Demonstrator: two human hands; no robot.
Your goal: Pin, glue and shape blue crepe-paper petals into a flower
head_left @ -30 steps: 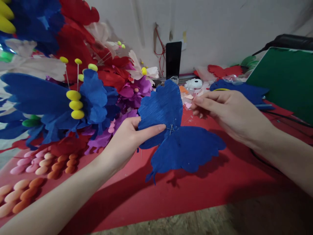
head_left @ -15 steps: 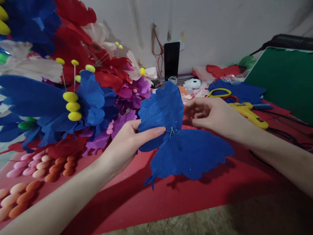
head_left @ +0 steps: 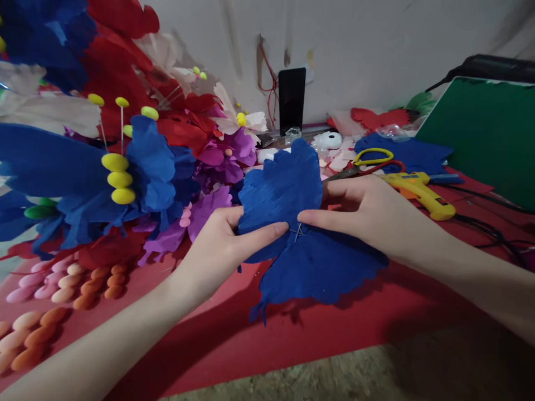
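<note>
A blue crepe-paper butterfly [head_left: 292,234] is held just above the red mat [head_left: 317,328], its two wings joined at the middle by thin metal wire [head_left: 297,229]. My left hand [head_left: 225,245] pinches the left side of the upper wing, thumb stretched toward the wire. My right hand [head_left: 359,209] grips the butterfly from the right, thumb tip touching the wire joint and fingers behind the paper.
Finished blue, red and purple paper butterflies [head_left: 137,167] pile up at the left, with rows of orange and pink beads [head_left: 62,284] in front. A yellow glue gun [head_left: 418,189], yellow-handled scissors [head_left: 371,159], a black phone [head_left: 291,100] and a green board [head_left: 489,133] lie behind.
My right hand has come from the clutter at the back down to the butterfly's middle and taken hold at the wire. The left hand has kept its grip.
</note>
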